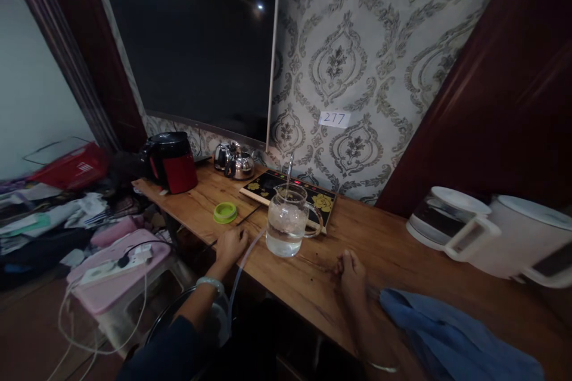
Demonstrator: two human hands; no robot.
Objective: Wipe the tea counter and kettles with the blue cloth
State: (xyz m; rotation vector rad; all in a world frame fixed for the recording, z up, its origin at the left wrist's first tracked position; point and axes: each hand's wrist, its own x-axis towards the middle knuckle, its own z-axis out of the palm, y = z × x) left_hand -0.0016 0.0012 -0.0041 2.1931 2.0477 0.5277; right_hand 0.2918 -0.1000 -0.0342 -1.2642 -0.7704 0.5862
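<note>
A glass pitcher [283,233] with a clear handle stands upright on the wooden table, partly filled with water. The surface inside it looks bubbly, under a thin shiny spout [289,168]. To the pitcher's left, my left hand [231,245] rests at the table's front edge with its fingers curled, near a thin black cable [249,214]. My right hand [352,271] lies on the tabletop to the right of the pitcher, loosely closed, touching no object but the table. Behind the pitcher sits a black electric tea stove [322,199] with gold flowers and a red light.
A green lid [224,212] lies left of the pitcher. Small metal kettles [241,165] and a red-black kettle [179,164] stand farther left. A clear tube [241,268] hangs over the front edge. At right are a blue cloth [451,327] and two white-lidded jugs [447,220].
</note>
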